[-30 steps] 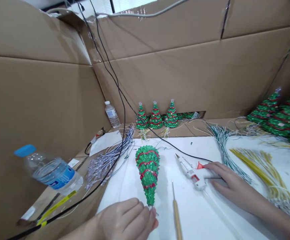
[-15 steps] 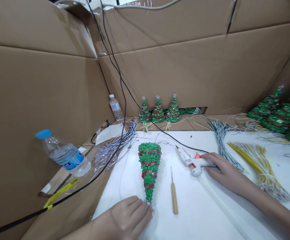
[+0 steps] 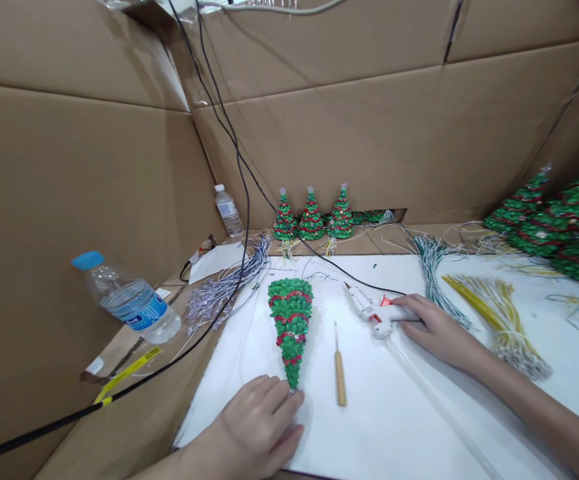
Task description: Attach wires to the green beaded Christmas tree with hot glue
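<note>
A small green Christmas tree ornament with red garlands lies on the white board, its narrow tip toward me. My left hand is at that tip, fingers curled over it and hiding the end; the thumb sits lower, a little apart from the forefinger. On the right, my right hand is wrapped round the handle of a white glue gun, which lies on the board with its nozzle pointing away to the left. Between the ornament and the glue gun lies an awl with a wooden handle, touched by neither hand.
Three upright trees line the back, with more trees at right. Bundles of green wires, yellow wires and purple wires lie around. A water bottle stands left. A black cable crosses the workspace.
The whole view has shifted slightly. My left thumb has come away from the forefinger at the tree's tip. My right hand stays on the glue gun.
</note>
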Demonstrator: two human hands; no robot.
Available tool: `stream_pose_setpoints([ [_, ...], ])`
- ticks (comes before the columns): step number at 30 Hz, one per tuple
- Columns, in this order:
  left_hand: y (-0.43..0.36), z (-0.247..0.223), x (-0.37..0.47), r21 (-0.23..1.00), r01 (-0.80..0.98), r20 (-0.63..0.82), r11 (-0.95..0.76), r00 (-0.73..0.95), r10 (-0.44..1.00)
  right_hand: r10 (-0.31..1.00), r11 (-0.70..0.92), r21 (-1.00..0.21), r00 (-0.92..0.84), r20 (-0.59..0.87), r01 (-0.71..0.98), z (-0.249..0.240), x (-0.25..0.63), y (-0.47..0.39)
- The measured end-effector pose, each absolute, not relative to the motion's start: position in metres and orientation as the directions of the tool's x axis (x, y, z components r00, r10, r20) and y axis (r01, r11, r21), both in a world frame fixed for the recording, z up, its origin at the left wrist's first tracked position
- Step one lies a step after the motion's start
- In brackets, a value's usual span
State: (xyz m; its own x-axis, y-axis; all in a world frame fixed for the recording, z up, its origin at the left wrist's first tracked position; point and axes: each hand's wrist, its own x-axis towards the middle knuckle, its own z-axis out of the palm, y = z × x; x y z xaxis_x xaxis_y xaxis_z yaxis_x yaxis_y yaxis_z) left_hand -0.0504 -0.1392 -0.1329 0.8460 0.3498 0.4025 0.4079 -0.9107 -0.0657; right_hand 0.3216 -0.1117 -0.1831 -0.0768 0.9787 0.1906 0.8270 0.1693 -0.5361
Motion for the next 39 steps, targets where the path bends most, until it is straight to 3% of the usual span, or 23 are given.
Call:
stream_pose_setpoints([
  [4,-0.13,-0.115,-0.049,0.062,0.451,0.478,-0.891,0.77,0.423,0.979,0.171,-0.533,-0.08,0.189,0.829,-0.183,0.322,-0.112],
  [10,-0.086,-0.075,-0.032,0.239,0.66,0.518,-0.712,0.533,0.668,0.977,0.179,-0.534,-0.084,0.196,0.826,-0.181,0.32,-0.113],
  [13,-0.054,-0.065,-0.018,0.284,0.733,0.412,-0.619,0.489,0.769,0.976,0.181,-0.534,-0.083,0.201,0.826,-0.181,0.319,-0.113],
  [19,-0.01,-0.062,0.012,0.252,0.792,0.186,-0.556,0.524,0.831,0.974,0.181,-0.538,-0.072,0.216,0.823,-0.184,0.32,-0.112],
  [27,0.011,-0.063,0.025,0.253,0.882,-0.081,-0.398,0.43,0.899,0.969,0.195,-0.555,-0.07,0.238,0.809,-0.184,0.32,-0.113],
  [39,0.013,-0.057,0.003,0.672,0.695,-0.114,-0.257,0.44,0.891,0.964,0.201,-0.561,-0.061,0.259,0.803,-0.186,0.322,-0.111],
])
